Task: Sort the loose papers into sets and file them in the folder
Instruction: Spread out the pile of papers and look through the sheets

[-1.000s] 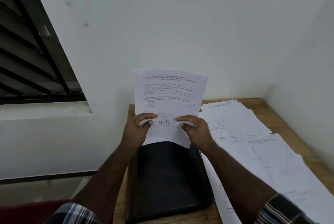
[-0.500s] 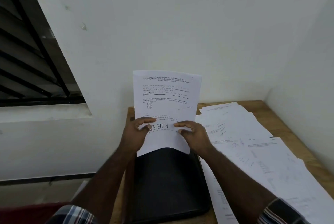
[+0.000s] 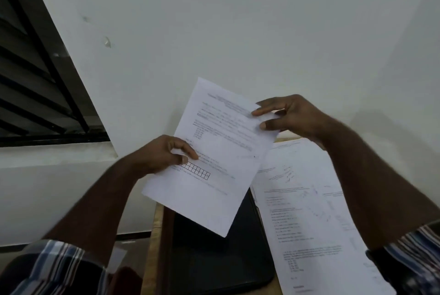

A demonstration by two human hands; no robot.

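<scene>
Both hands, left hand (image 3: 164, 154) and right hand (image 3: 292, 116), pinching printed sheet (image 3: 214, 159), above black folder (image 3: 214, 254), loose papers (image 3: 309, 218) beside

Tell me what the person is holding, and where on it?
A printed sheet of paper. The left hand pinches its left edge, near the small grid; the right hand pinches its upper right corner.

Dim, flat, cool light; soft shadows on the wall (image 3: 238, 20); motion blur and wide-angle bending at edges.
</scene>
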